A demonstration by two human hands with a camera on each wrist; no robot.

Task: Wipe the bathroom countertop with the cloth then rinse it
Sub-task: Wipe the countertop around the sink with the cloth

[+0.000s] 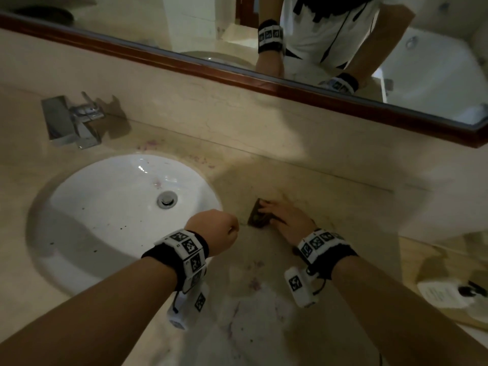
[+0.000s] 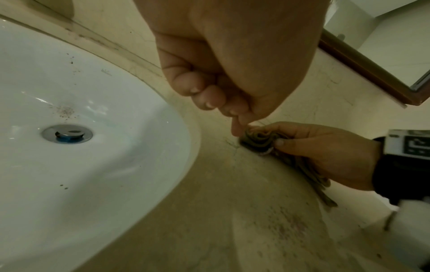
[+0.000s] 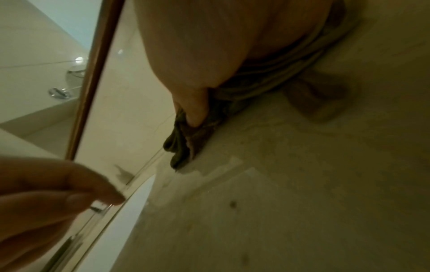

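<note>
A folded, dark brown cloth [image 1: 260, 217] [image 2: 258, 141] [image 3: 186, 145] lies on the beige stone countertop [image 1: 338, 204], just right of the sink. My right hand [image 1: 287, 217] [image 2: 325, 147] [image 3: 197, 55] grips it, fingers over the top and thumb against its near side, pressing it to the stone. My left hand [image 1: 216, 231] [image 2: 232, 64] [image 3: 46, 193] hovers as a fist at the sink's right rim, left of the cloth, holding nothing. Purple-speckled stains [image 1: 254, 282] mark the counter near its front edge between my wrists.
A white oval sink [image 1: 105, 220] with a metal drain plug [image 1: 167, 200] fills the left side, and a chrome faucet [image 1: 74, 122] stands behind it. A wood-framed mirror [image 1: 343, 97] runs along the back wall. A white card with a dark object [image 1: 446, 294] sits at the right.
</note>
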